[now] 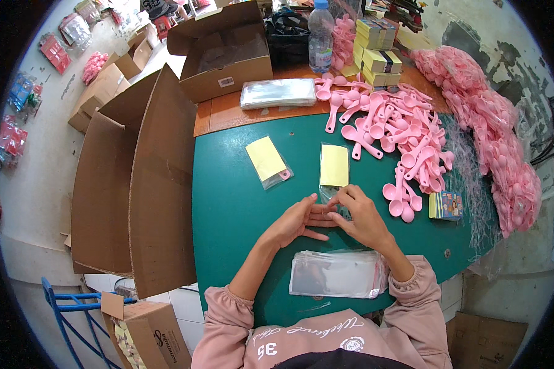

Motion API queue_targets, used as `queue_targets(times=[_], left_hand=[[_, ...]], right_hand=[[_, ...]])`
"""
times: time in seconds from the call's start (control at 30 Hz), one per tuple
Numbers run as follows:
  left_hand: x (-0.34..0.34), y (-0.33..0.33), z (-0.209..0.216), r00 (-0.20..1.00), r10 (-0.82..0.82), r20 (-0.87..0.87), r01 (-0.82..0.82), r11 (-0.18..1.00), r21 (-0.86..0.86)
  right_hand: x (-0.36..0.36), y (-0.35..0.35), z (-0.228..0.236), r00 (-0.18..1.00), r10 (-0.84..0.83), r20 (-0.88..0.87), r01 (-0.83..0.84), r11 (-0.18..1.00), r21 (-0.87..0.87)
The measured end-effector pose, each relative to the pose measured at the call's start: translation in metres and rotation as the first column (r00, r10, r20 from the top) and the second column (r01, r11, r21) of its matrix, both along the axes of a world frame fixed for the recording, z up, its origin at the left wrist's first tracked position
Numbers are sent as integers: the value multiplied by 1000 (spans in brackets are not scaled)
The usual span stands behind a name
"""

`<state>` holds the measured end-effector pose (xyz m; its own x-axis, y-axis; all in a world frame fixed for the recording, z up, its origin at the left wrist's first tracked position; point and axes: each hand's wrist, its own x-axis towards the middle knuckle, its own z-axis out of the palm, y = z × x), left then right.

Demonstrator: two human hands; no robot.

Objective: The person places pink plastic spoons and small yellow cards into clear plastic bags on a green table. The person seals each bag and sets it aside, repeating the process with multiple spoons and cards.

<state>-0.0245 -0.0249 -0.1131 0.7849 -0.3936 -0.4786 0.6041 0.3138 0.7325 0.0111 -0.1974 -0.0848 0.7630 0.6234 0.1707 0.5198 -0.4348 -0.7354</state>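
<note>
In front of me lies a clear plastic bag with a yellow card (334,165) in its upper part. My right hand (364,221) bends over the bag's near end, thumb and fingers curled in on the clear plastic; the exact grip is partly hidden. My left hand (294,220) is beside it with fingers stretched out, their tips under the right hand. Further left rests another bagged yellow card (266,158), a bit of pink showing at its lower corner. A stack of empty clear bags (335,275) sits between my forearms.
Pink measuring spoons (406,132) heap at the right of the green table (228,246), near a small card stack (445,205). Bagged pink spoons (474,111) line the wall. Behind stand card bundles (375,52), a bottle (320,37) and clear bags (277,93). A large carton (160,184) flanks the left edge.
</note>
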Motion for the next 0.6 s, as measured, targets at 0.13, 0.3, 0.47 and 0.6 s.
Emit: queue_targets(times=[0.13,0.3,0.47,0.6], left_hand=[[0,4,5,997,-72,7,71,992,106],[0,3,2,998,-68,3,67,989,133],[-1,-3,-5,996,49,70,-57,992,112],[-3,-7,-23,978,50,204,-93,973,209]], right_hand=[[-2,0,-3,996,22,92,-18,999,-38],[-4,3,-7,991,23,133,-16,999,-52],[-8,6,-6,945,119,304,-78,987,-141],[-8,1,-1,946,227,231,-215,974,-74]])
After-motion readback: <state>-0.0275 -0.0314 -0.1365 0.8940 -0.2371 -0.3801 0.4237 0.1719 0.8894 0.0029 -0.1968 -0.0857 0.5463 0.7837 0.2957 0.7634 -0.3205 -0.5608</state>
